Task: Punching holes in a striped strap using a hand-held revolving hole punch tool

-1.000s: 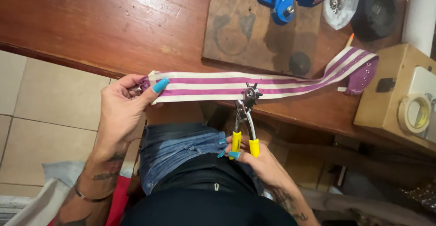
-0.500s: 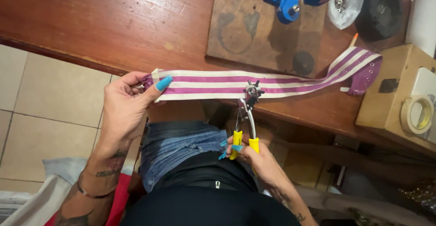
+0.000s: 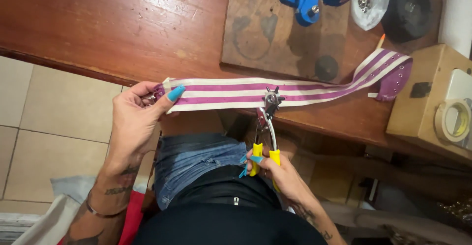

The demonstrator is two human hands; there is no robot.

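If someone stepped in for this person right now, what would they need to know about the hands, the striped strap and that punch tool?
Left hand pinches the near end of the purple-and-cream striped fabric strap, holding it flat along the edge of the brown wooden table.
Right hand grips the yellow handles of the metal rotary hole punch, whose head sits on the strap's middle.
Done: the strap's far purple end already shows small holes.
Left: no hole is visible where the punch sits.
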